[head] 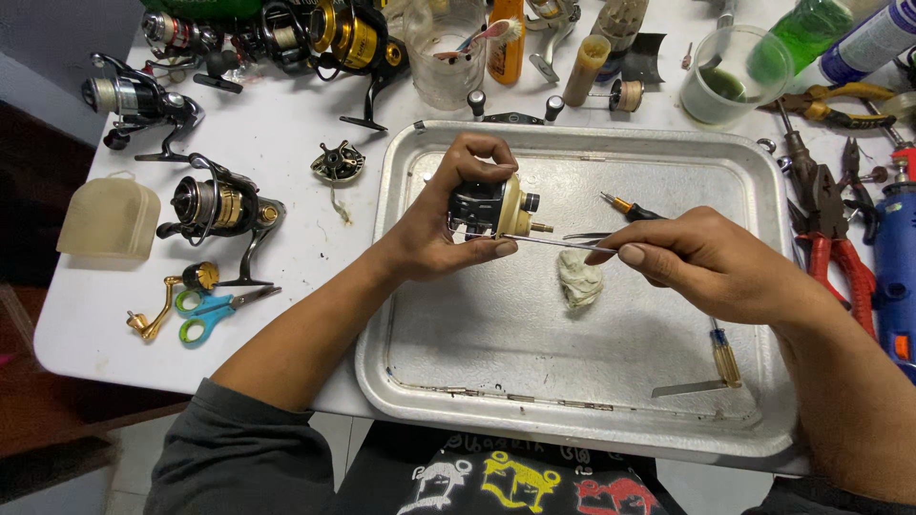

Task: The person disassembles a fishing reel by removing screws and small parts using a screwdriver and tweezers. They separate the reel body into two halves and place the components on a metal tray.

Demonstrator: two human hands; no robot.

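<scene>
We are looking down at our two bare hands over a metal tray (572, 420) on a white table (277, 162). Our left hand (444, 224) is gripping a small black and cream fishing reel body (494, 207) above the tray's far left part. Our right hand (711, 262) is pinching thin tweezers (553, 242), their tip touching the reel. A crumpled rag (579, 280) is lying just beneath, and a spinning reel (218, 208) is sitting left of the tray.

Dull scuffed metal tray (572, 401); crumpled cloth rag (579, 280).
</scene>
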